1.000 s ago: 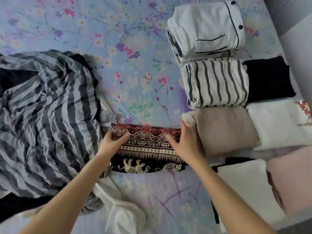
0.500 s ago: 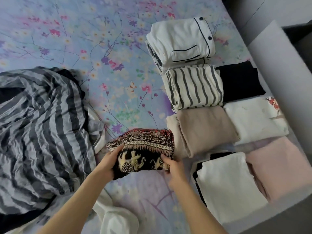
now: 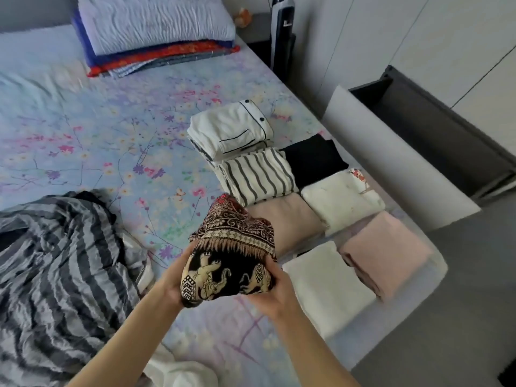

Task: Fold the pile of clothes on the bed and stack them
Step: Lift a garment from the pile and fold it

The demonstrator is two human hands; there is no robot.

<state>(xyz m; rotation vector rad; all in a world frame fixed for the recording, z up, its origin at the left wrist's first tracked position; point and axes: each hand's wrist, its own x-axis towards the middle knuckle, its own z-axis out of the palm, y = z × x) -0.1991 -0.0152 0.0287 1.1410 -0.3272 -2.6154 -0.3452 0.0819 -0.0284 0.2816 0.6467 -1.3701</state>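
Nearest the camera, a crumpled white cloth (image 3: 178,370) lies unfolded on the flowered bed sheet (image 3: 111,135), between the person's two bare forearms. Just beyond it, both hands hold a folded elephant-print garment (image 3: 231,258) lifted clear of the bed. The left hand (image 3: 173,280) cups its left side with fingers curled underneath, and the right hand (image 3: 276,297) grips its near right corner from below. The bundle tips upward, its long axis running away from the person, red patterned end highest. To the left, a rumpled grey striped garment (image 3: 55,261) sprawls unfolded. To the right and ahead, folded clothes sit in two touching rows along the bed edge: a white piece (image 3: 326,283) and a pink one (image 3: 388,252) nearest, then a beige piece (image 3: 290,224) directly behind the bundle, a white one with a small print (image 3: 340,196), a striped top (image 3: 257,174), a black piece (image 3: 312,160), and a white piped pyjama top (image 3: 231,129) farthest. The rows lie on the right hand's side, so setting the bundle down probably means carrying it forward and rightward. Beyond, a pillow on folded blankets (image 3: 156,23) sits at the bed's head, and an open drawer (image 3: 435,135) stands beside the bed.
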